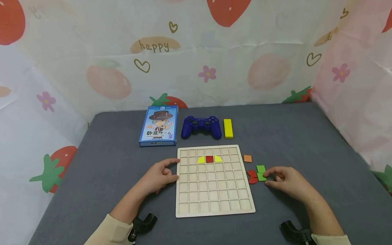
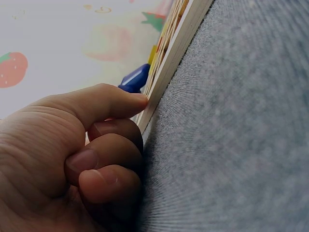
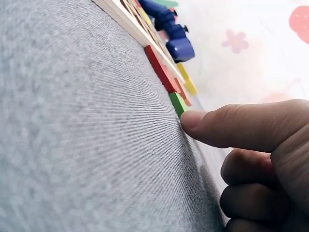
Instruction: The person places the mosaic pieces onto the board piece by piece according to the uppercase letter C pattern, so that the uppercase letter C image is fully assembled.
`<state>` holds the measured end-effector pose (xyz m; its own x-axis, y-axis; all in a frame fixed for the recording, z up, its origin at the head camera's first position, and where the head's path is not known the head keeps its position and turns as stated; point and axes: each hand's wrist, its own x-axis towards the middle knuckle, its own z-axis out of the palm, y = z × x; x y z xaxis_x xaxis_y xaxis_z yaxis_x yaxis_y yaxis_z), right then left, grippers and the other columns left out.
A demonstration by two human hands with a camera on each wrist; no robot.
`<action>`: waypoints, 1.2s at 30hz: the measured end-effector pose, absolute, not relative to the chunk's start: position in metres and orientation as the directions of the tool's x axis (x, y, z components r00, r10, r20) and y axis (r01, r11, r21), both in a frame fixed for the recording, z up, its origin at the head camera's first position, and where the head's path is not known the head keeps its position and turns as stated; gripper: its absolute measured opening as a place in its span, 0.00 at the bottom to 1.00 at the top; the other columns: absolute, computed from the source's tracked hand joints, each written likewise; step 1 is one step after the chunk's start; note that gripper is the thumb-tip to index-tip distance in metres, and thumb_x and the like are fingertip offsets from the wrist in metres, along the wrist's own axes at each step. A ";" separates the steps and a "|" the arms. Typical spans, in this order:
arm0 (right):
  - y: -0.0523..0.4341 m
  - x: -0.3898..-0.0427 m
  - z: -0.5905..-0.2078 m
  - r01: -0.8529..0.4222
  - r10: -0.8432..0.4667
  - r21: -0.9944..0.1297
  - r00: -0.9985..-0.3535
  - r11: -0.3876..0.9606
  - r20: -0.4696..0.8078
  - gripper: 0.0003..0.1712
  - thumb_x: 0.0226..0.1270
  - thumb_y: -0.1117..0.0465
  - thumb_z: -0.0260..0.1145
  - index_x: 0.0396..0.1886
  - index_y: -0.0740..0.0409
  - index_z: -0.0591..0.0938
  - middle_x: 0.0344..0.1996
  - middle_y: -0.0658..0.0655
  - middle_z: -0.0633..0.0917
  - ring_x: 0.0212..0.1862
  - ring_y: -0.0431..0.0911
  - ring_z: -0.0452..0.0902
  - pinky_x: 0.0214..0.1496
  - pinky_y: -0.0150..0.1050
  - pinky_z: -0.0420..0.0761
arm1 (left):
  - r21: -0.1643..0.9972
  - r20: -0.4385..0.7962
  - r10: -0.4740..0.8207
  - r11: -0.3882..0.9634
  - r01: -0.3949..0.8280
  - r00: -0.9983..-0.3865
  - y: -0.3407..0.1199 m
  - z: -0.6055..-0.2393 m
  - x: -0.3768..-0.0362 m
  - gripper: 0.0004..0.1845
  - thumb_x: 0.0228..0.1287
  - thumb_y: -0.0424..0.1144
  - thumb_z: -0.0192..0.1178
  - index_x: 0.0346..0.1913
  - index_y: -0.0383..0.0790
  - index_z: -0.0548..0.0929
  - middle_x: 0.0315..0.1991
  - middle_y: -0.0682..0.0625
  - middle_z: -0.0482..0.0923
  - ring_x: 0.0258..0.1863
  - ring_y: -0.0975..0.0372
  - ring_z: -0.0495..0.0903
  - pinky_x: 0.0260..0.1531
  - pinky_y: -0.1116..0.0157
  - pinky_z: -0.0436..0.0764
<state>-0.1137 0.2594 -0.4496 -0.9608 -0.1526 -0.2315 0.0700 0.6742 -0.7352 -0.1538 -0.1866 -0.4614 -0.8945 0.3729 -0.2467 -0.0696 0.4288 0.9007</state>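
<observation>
A pale wooden grid board lies flat on the table. In its second row a red square tile sits between two yellow quarter-round tiles. The thumb and index finger of my left hand touch the board's left edge; the other fingers are curled. Right of the board, my right hand pinches the nearer green square tile at its right side with thumb and index finger. Another green tile lies just behind it. Red curved tiles sit between the green tiles and the board.
An orange square tile lies near the board's upper right. Behind the board stand a blue game box, a blue game controller and a yellow block. Printed cloth hangs beyond the grey table.
</observation>
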 end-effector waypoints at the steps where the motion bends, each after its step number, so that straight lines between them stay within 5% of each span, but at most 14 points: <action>1: 0.259 -0.113 -0.450 0.070 -0.153 -0.736 -0.961 0.673 -0.231 0.14 0.65 0.61 0.75 0.48 0.61 0.87 0.15 0.47 0.65 0.18 0.40 0.56 0.23 0.38 0.64 | 0.899 -0.250 0.369 0.431 -0.074 -0.895 -0.187 -0.462 -0.154 0.34 0.68 0.35 0.68 0.75 0.41 0.69 0.16 0.53 0.70 0.07 0.65 0.58 0.09 0.66 0.61; 22: 0.258 -0.112 -0.448 0.016 -0.139 -0.697 -0.977 0.717 -0.165 0.20 0.65 0.57 0.76 0.53 0.62 0.85 0.15 0.47 0.64 0.17 0.40 0.56 0.22 0.37 0.62 | 0.902 -0.247 0.363 0.426 -0.075 -0.898 -0.186 -0.464 -0.155 0.33 0.67 0.34 0.68 0.74 0.41 0.70 0.16 0.54 0.69 0.08 0.65 0.58 0.09 0.67 0.61; 36: 0.267 -0.116 -0.401 -0.047 -0.149 -0.705 -0.985 0.708 -0.084 0.20 0.68 0.56 0.74 0.55 0.62 0.84 0.17 0.48 0.61 0.17 0.39 0.52 0.18 0.38 0.62 | 0.907 -0.243 0.378 0.416 -0.071 -0.893 -0.187 -0.463 -0.155 0.34 0.67 0.34 0.68 0.74 0.39 0.69 0.16 0.53 0.68 0.07 0.65 0.58 0.09 0.66 0.61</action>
<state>-0.1164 0.2674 -0.4008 -0.9853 -0.1487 -0.0839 -0.0469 0.7081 -0.7045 -0.1550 -0.1867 -0.4634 -0.8935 0.3777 -0.2430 -0.0709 0.4157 0.9067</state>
